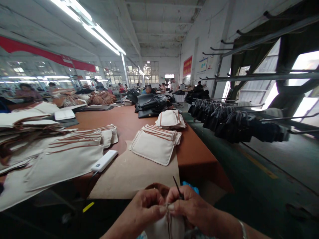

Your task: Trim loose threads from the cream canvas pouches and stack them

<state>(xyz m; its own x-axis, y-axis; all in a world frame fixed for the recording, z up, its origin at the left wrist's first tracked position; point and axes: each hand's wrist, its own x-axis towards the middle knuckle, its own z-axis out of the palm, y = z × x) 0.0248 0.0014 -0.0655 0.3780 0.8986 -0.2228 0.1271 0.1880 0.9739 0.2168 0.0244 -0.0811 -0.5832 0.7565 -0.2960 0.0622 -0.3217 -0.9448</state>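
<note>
Low in the head view, my left hand pinches the edge of a cream fabric piece with a dark seam down its middle. My right hand pinches the same edge, its fingertips close beside the left ones. A thin dark pointed tool sticks up from the right hand; its lower part is hidden by the fingers. Just beyond my hands, a sheet of brown paper lies on the table. On it rests a stack of cream fabric pouches with brown trim.
More cream pouches lie in piles at the left, beside a white power bank with a cable. Black bags sit farther back on the brown table. A metal rack with hanging black bags stands at the right. Several people work behind.
</note>
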